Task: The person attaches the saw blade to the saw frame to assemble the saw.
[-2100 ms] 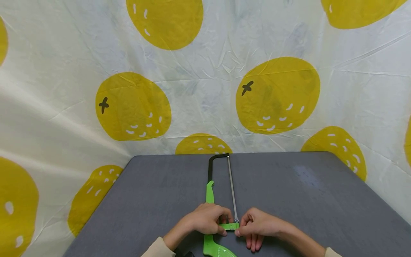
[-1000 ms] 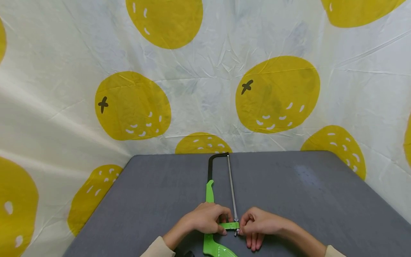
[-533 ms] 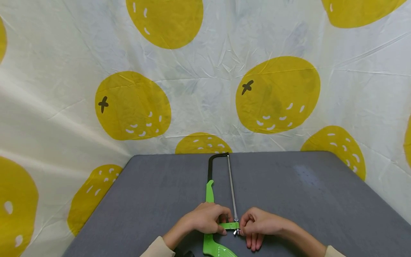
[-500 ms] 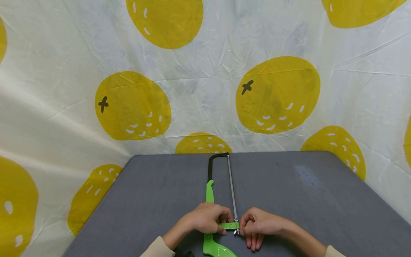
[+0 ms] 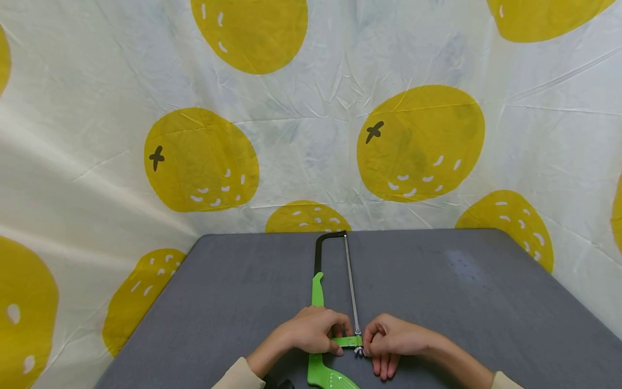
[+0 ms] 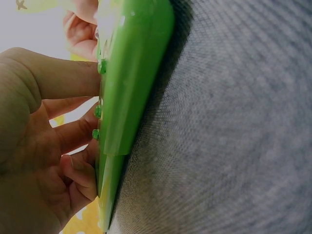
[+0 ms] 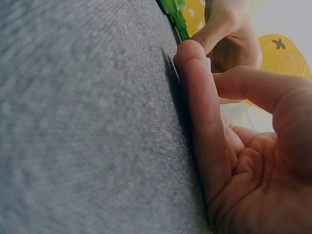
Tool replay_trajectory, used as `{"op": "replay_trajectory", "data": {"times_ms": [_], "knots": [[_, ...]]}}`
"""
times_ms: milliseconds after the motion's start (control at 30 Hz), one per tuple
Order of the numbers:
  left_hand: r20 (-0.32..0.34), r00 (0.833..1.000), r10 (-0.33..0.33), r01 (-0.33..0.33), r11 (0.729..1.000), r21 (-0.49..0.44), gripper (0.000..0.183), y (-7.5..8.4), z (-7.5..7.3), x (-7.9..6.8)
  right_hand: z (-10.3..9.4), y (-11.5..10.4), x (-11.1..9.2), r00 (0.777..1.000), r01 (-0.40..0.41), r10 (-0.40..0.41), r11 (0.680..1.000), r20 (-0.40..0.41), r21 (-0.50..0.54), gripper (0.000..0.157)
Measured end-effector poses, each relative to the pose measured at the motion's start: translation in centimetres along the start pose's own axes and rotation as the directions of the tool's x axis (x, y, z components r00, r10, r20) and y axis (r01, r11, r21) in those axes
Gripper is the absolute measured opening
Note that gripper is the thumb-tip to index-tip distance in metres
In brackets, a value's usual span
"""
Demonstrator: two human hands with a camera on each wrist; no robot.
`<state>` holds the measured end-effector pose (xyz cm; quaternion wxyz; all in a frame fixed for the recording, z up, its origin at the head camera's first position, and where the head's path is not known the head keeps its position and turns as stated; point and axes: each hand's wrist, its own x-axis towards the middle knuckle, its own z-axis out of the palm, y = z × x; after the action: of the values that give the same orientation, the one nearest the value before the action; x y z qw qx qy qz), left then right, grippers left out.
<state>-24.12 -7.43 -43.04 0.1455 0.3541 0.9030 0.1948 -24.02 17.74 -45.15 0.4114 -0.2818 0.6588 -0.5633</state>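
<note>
Broadly, tabletop (image 5: 486,302) flanks the hacksaw (image 5: 318,292) (tip (image 5: 335,235) near edge (image 5: 413,231)).

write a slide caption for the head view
Left hand holding a green-and-black hacksaw, right hand at its wing nut.

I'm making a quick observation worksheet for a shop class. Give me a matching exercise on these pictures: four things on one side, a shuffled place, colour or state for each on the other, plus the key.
Things:
1. saw blade
2. saw handle
3. wing nut
4. backdrop cloth

Descriptions:
A. small and metallic, right beside the person's right hand
B. white, printed with big yellow fruit shapes
C. long, thin and silvery
D. bright green, cut off by the lower edge of the head view

Right pairs: 1-C, 2-D, 3-A, 4-B
</note>
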Motion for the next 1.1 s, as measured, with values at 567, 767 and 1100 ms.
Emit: {"op": "replay_trajectory", "data": {"times_ms": [567,767,1100], "knots": [[0.005,1.0,-0.002,0.002,1.0,0.005,0.026,-0.16,0.13,0.1,0.05,0.21,0.17,1.0,-0.002,0.003,1.0,-0.013,0.013,0.014],[0.007,1.0,-0.009,0.009,1.0,-0.005,0.026,-0.12,0.14,0.07,0.1,0.19,0.18,1.0,0.006,-0.006,1.0,-0.015,-0.001,0.022],[-0.003,1.0,-0.013,0.013,1.0,0.001,0.025,0.1,0.02,-0.02,0.27,-0.16,0.12,0.999,-0.002,0.001,0.999,-0.034,-0.035,0.014]]}}
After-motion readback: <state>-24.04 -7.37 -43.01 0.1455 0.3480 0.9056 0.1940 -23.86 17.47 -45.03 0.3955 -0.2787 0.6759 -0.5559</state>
